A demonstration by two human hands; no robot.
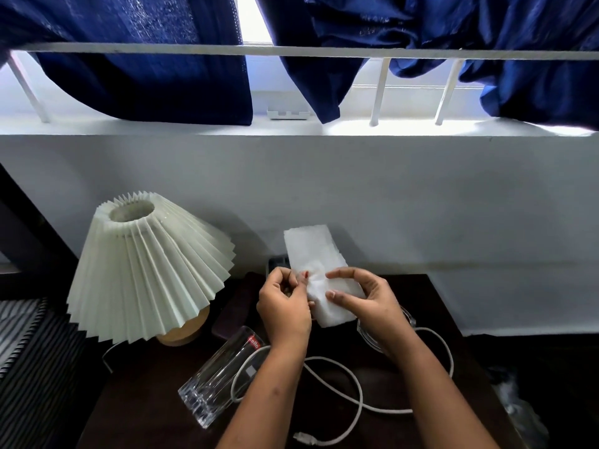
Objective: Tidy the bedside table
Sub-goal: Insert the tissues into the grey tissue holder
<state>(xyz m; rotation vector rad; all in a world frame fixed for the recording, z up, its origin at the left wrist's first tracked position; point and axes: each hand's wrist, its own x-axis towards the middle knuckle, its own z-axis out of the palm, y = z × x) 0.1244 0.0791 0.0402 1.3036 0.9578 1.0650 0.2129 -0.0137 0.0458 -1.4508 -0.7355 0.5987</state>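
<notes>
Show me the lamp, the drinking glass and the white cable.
lamp (146,273): head view, pleated shade.
drinking glass (220,377): head view, middle of its side wall.
white cable (304,438): head view, plug end.

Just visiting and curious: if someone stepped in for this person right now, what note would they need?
Left hand and right hand both hold the tissue above the table.
Glass lies on its side near the lamp; cable sprawls loose on the table.
Done: nothing that shows.
Left, probably: put the tissue away, stand the glass up, coil the cable.

Backlit window glare; dim, bowed edges
</notes>
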